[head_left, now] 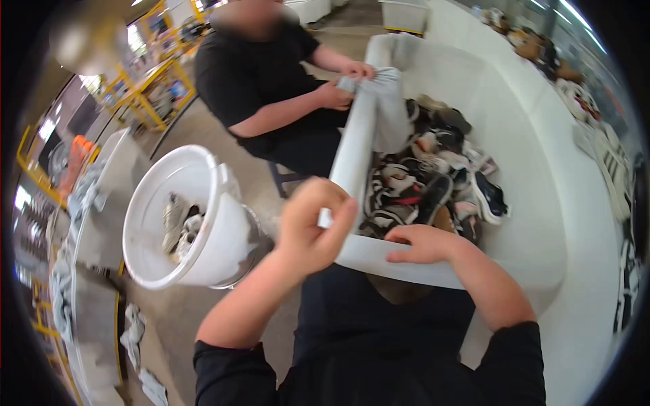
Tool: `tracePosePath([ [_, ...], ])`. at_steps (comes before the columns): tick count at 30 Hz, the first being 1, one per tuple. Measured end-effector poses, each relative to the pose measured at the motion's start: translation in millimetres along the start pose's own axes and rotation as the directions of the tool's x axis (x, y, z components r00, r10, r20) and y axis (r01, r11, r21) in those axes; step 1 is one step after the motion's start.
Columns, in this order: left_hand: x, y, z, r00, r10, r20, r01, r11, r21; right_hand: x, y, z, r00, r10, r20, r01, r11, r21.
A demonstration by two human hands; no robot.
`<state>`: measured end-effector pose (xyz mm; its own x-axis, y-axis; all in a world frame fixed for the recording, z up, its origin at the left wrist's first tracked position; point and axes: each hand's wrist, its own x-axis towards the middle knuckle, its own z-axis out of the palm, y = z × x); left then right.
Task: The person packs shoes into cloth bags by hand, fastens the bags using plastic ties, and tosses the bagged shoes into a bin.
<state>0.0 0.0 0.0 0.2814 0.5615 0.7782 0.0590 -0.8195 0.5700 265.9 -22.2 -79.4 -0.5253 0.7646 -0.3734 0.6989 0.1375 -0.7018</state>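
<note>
My left hand (pixel 313 227) is raised above the near left corner of a large white tub (pixel 555 196). Its fingers are curled in, slightly blurred, and I see nothing held in them. My right hand (pixel 426 243) lies over the tub's near rim, thumb and fingers apart, holding nothing. Inside the tub, just beyond it, is a heap of mixed shoes (pixel 433 189). A dark shoe with a white sole (pixel 489 196) lies at the heap's right side.
A white bucket (pixel 142 223) with a few shoes (pixel 177 227) stands at left. Across the tub's corner a co-worker (pixel 264 88) handles a grey-white cloth (pixel 389 101) draped over the rim. More shoes (pixel 609 162) line the right ledge. Grey cloths (pixel 134 335) lie on the floor.
</note>
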Motion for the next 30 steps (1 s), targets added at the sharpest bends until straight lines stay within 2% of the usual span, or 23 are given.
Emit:
tracePosePath([
  [1, -26, -21, 5, 0.988, -0.152, 0.000, 0.152, 0.987, 0.056, 3, 4, 3, 1.000, -0.013, 0.003, 0.013, 1.000, -0.021],
  [3, -61, -53, 1, 0.964, -0.225, 0.145, 0.167, 0.929, 0.329, 7, 9, 5, 1.000, -0.015, -0.014, 0.014, 0.998, -0.056],
  [4, -70, -62, 0, 0.965, -0.237, 0.110, 0.186, 0.920, 0.345, 8, 6, 5, 1.000, -0.014, 0.004, 0.014, 1.000, -0.024],
  [6, -82, -77, 13, 0.964, -0.259, 0.065, 0.224, 0.917, 0.331, 10, 10, 12, 0.995, -0.088, -0.042, 0.082, 0.989, -0.126],
  [10, -60, -99, 40, 0.949, -0.272, 0.159, 0.183, 0.886, 0.426, 3, -13, 23, 0.982, -0.089, -0.169, 0.030, 0.946, -0.324],
  [12, -39, -104, 62, 0.922, -0.316, 0.226, 0.165, 0.845, 0.508, 1, -18, 31, 0.966, -0.093, -0.243, 0.001, 0.936, -0.352],
  [14, -11, -128, 92, 0.899, -0.283, 0.334, 0.171, 0.929, 0.327, 1, -17, 35, 0.935, -0.151, -0.320, 0.017, 0.922, -0.388],
  [17, 44, -134, 151, 0.868, -0.275, 0.413, 0.222, 0.960, 0.172, -7, -8, 42, 0.853, -0.281, -0.439, 0.076, 0.900, -0.428],
  [19, 67, -142, 193, 0.796, -0.410, 0.446, 0.420, 0.904, 0.080, -19, -2, 50, 0.784, -0.333, -0.524, 0.087, 0.895, -0.438],
  [20, 66, -157, 212, 0.813, -0.378, 0.444, 0.400, 0.915, 0.047, -32, -2, 51, 0.797, -0.295, -0.527, 0.070, 0.912, -0.405],
  [21, 65, -174, 230, 0.831, -0.345, 0.437, 0.377, 0.926, 0.013, -46, 4, 53, 0.761, -0.292, -0.580, 0.040, 0.913, -0.407],
  [22, 57, -185, 242, 0.797, -0.425, 0.430, 0.494, 0.868, -0.056, -60, 10, 57, 0.723, -0.288, -0.627, 0.014, 0.915, -0.404],
  [23, 47, -193, 242, 0.822, -0.372, 0.432, 0.374, 0.924, 0.084, -75, 17, 60, 0.686, -0.286, -0.669, -0.006, 0.917, -0.399],
  [25, 29, -219, 237, 0.742, -0.357, 0.567, 0.177, 0.921, 0.348, -111, 37, 57, 0.692, -0.177, -0.700, -0.089, 0.941, -0.326],
  [28, 61, -191, 217, 0.622, -0.544, 0.564, 0.416, 0.839, 0.351, -160, 76, 49, 0.638, 0.029, -0.769, -0.263, 0.947, -0.183],
  [30, 58, -204, 217, 0.702, -0.559, 0.441, 0.489, 0.829, 0.273, -186, 100, 35, 0.629, 0.209, -0.749, -0.413, 0.906, -0.095],
])
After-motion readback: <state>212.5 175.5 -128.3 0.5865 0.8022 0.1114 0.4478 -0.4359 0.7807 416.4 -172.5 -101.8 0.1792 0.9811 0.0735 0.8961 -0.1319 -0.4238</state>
